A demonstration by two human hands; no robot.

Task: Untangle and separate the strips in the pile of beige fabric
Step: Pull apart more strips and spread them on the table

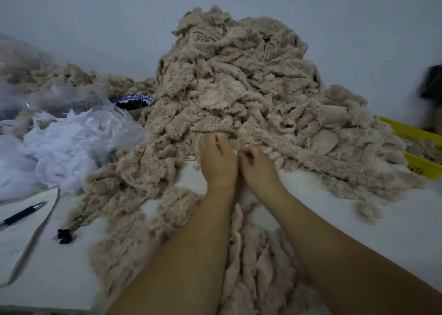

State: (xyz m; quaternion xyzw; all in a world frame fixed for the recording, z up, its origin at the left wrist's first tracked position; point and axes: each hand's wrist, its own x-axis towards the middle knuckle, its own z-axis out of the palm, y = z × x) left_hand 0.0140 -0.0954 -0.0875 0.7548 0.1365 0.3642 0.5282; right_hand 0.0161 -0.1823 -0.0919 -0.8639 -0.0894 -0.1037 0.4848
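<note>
In the head view, the pile of beige fabric (239, 87) rises at 12 o'clock on the white table (358, 209), and its foot spreads down towards me. My left hand (216, 158) reaches into that foot. Its fingertips are hidden under the fabric, so I cannot tell if they grasp anything. My right hand (257, 165), just beside it at 3 o'clock, has curled fingers which pinch a bit of the pile's edge.

I judge that I am searching for one strip end. Next I should draw it out slowly while the other hand holds the heap down.

Loose strips (251, 255) lie at 6 o'clock between my forearms. At 9 o'clock a plastic bag (71, 145) of white cloth and a bowl (134, 97) crowd the pile. A yellow basket (421, 167) is at 3 o'clock and a pen (24, 213) at 8 o'clock. The tangle itself is the main obstacle.
</note>
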